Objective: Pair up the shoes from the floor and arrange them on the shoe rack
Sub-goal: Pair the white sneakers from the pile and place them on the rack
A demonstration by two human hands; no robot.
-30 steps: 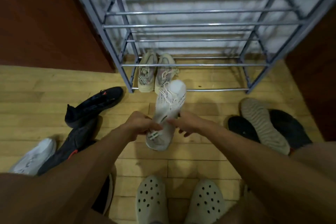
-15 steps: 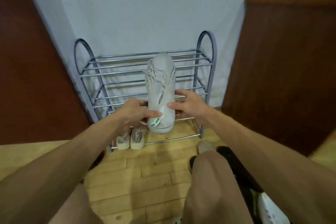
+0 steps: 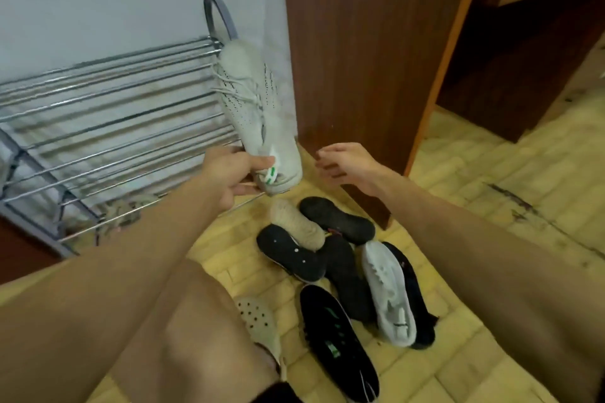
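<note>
At the bottom centre a black sneaker with green marks lies among a pile of dark and white shoes on the yellow wood floor. Above it, mid-frame, the left hand is closed around the heel of a white perforated lace-up sneaker, toe pointing up; its green heel tab is unreadable. The right hand hangs open, empty, just beside the heel. Behind, upper left, stands the grey metal shoe rack.
</note>
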